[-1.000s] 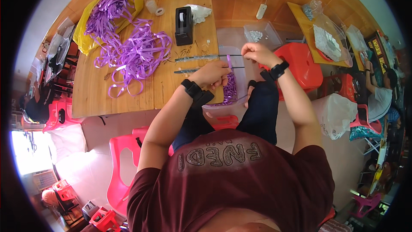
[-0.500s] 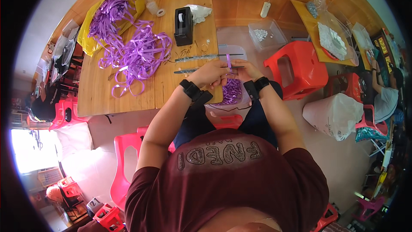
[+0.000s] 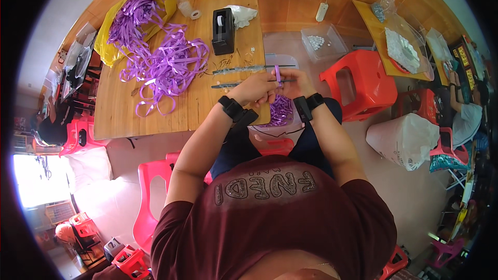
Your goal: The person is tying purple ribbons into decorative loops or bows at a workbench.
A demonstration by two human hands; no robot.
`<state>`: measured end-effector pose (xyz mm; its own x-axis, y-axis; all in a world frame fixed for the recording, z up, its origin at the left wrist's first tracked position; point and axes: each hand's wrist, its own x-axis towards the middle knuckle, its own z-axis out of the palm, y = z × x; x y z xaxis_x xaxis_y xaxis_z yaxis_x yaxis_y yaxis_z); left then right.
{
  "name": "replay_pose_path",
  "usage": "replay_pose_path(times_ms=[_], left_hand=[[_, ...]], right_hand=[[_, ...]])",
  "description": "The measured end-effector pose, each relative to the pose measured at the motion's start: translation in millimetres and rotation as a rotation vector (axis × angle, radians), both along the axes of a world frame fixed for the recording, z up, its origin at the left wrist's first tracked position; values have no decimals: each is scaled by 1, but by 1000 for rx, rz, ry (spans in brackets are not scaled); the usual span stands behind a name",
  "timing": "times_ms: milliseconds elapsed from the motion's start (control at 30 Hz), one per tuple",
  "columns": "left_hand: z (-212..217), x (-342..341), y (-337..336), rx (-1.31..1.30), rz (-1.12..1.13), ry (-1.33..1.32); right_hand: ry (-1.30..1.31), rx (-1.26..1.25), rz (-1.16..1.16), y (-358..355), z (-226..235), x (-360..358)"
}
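Here: left hand and right hand together at tabletop edge, each grip pinching thin purple strip, upright between fingertips. Below hands, clear bin with glossy purple curls. Two slim metal rods flat on wood just beyond. Black tape dispenser farther back; tangled ribbon heap spilling from yellow bag. Red stool at right.

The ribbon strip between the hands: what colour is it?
Purple, seen in the head view: ribbon strip.
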<state>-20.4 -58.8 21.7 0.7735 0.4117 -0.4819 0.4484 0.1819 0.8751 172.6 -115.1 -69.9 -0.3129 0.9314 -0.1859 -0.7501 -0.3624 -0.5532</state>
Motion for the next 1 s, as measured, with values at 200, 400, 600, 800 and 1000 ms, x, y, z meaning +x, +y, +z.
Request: replay_pose_path(times_ms=[200, 400, 600, 800, 1000], left_hand=[[5, -1, -2, 22, 8, 20], [6, -1, -2, 34, -1, -1], [0, 2, -1, 48, -16, 17], [-4, -3, 1, 18, 6, 1], [2, -3, -1, 134, -40, -6]], right_hand=[[17, -90, -38, -3, 25, -10], [-555, -50, 27, -1, 43, -2], [-187, -58, 40, -2, 13, 2], [71, -50, -43, -2, 1, -15], [48, 117, -76, 9, -30, -8]])
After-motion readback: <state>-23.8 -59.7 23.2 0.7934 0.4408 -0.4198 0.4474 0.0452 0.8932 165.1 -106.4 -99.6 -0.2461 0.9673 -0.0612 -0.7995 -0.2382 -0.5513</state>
